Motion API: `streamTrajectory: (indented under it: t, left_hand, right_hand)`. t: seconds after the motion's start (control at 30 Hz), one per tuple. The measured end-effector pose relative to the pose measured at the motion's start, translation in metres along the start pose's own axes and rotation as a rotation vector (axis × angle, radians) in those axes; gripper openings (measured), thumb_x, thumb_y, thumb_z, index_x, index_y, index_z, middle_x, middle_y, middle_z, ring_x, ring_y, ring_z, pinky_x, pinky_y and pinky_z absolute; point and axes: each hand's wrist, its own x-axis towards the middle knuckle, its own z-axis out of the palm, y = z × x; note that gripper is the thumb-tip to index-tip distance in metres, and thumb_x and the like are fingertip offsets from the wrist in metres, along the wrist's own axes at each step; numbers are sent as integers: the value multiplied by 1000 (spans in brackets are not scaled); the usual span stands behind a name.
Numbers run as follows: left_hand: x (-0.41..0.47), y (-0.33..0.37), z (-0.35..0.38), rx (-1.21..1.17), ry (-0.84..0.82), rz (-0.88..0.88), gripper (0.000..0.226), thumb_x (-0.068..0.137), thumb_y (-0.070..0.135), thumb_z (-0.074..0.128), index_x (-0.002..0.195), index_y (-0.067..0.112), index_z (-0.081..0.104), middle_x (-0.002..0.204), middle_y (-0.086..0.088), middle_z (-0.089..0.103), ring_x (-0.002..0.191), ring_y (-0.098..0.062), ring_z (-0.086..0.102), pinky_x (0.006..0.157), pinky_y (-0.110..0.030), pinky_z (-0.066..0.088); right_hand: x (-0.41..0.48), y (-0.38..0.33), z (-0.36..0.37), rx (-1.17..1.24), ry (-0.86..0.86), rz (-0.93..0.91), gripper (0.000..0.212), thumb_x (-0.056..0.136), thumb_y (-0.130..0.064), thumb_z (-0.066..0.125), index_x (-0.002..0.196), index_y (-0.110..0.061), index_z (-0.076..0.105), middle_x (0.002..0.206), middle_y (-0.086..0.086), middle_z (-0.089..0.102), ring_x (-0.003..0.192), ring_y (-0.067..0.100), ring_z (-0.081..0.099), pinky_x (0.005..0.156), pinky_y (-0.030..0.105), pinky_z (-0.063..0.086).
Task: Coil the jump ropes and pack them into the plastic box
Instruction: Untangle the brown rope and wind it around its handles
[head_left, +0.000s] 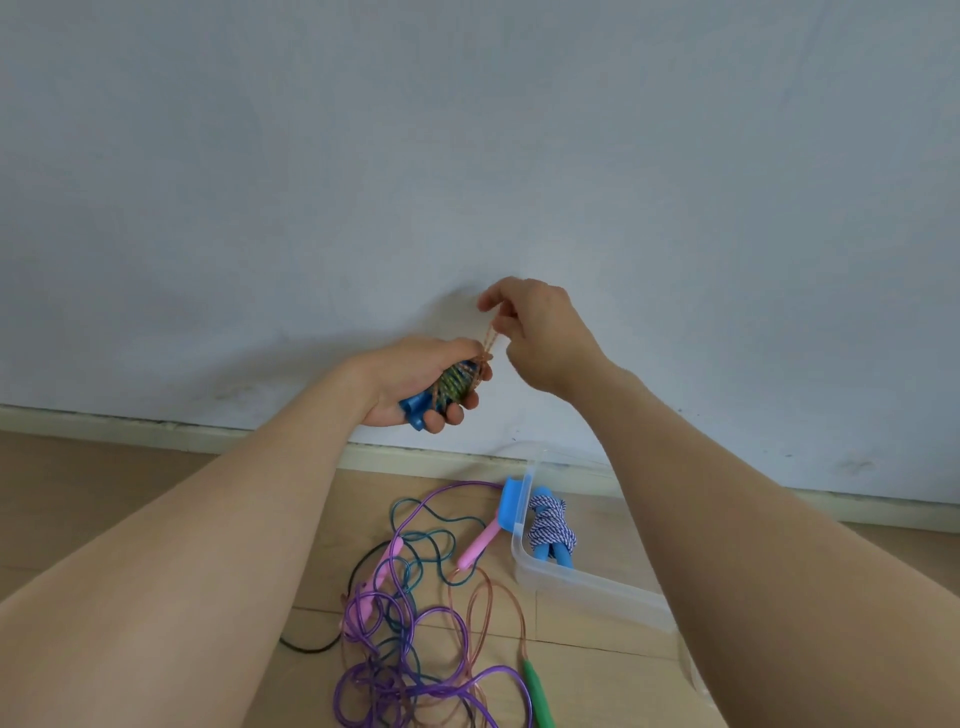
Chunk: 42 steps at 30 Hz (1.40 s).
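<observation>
My left hand (415, 376) grips a coiled jump rope (453, 387) with blue handles, its green-yellow cord wound tight around them. My right hand (535, 332) pinches the cord's loose end just above that bundle and holds it taut. Both hands are raised in front of the wall. Below on the floor, the clear plastic box (587, 582) holds a blue-handled rope (550, 527) coiled in white-and-blue cord. My right forearm hides much of the box.
A tangle of loose ropes (410, 623) lies on the wooden floor left of the box: purple, teal, brownish and black cords, pink handles (480, 545) and a green handle (537, 696). A blue latch (511, 504) sits on the box's near end. The wall and baseboard run behind.
</observation>
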Motion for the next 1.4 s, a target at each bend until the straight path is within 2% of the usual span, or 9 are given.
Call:
streamTrajectory:
  t: [0.13, 0.27, 0.37, 0.43, 0.7, 0.9, 1.1, 1.27, 1.4]
  left_hand:
    - [1, 2, 0, 98, 38, 58, 33, 104, 38, 53, 117, 9, 61, 96, -10, 76, 67, -20, 59, 46, -26, 41]
    - [-2, 4, -5, 67, 33, 164, 31, 108, 42, 50, 127, 22, 64, 109, -12, 77, 79, -21, 65, 55, -31, 51]
    - [-2, 5, -1, 130, 38, 171, 39, 108, 51, 46, 124, 20, 66, 101, -11, 73, 79, -23, 64, 56, -33, 52]
    - [-1, 4, 5, 178, 23, 168, 45, 108, 54, 44, 122, 18, 66, 96, -10, 71, 77, -23, 63, 55, -32, 51]
    - [0, 11, 16, 92, -8, 185, 44, 107, 49, 50, 109, 8, 64, 87, -18, 68, 68, -27, 66, 61, -39, 60]
    - [1, 12, 21, 319, -4, 113, 36, 102, 41, 54, 103, 8, 66, 88, -14, 74, 71, -27, 70, 61, -36, 58]
    - [5, 13, 24, 450, -12, 41, 24, 96, 31, 59, 102, 10, 69, 90, -10, 73, 73, -25, 68, 68, -38, 61]
    - [12, 3, 23, 421, -91, 75, 29, 104, 50, 54, 119, 31, 70, 122, -6, 69, 100, -28, 70, 94, -50, 61]
    - [17, 3, 34, 424, -182, 88, 37, 106, 50, 52, 126, 23, 67, 125, -11, 68, 94, -30, 70, 91, -48, 63]
  right_hand:
    - [-1, -2, 0, 12, -63, 46, 23, 101, -8, 56, 108, -13, 78, 99, -1, 72, 90, 12, 60, 81, 26, 48]
    - [-4, 11, -15, 263, -117, 145, 8, 87, -29, 82, 88, -21, 82, 75, -4, 76, 76, 16, 72, 75, 35, 62]
    - [-9, 14, -18, 328, -101, 165, 8, 88, -22, 84, 86, -14, 81, 75, 5, 78, 75, 24, 76, 69, 38, 65]
    - [-11, 12, -17, 333, -61, 169, 8, 90, -16, 81, 86, -9, 79, 80, 7, 78, 75, 23, 76, 61, 31, 62]
    - [-11, 7, -18, 461, 58, 254, 4, 94, -4, 67, 93, -1, 65, 91, 16, 74, 64, 18, 73, 52, 32, 56]
    - [-17, 12, -17, 415, -56, 223, 4, 98, -6, 66, 94, -4, 65, 77, 20, 68, 59, 24, 65, 56, 42, 64]
    - [-19, 9, -20, 360, -137, 204, 6, 96, -11, 72, 95, -9, 76, 72, 15, 70, 53, 19, 63, 55, 38, 64]
    - [-25, 20, -37, 536, -110, 358, 10, 93, -7, 73, 95, 1, 78, 78, 17, 70, 63, 23, 66, 66, 42, 66]
    - [-32, 32, -41, 742, -302, 466, 19, 99, -10, 70, 114, 1, 74, 92, 11, 69, 79, 22, 71, 78, 40, 65]
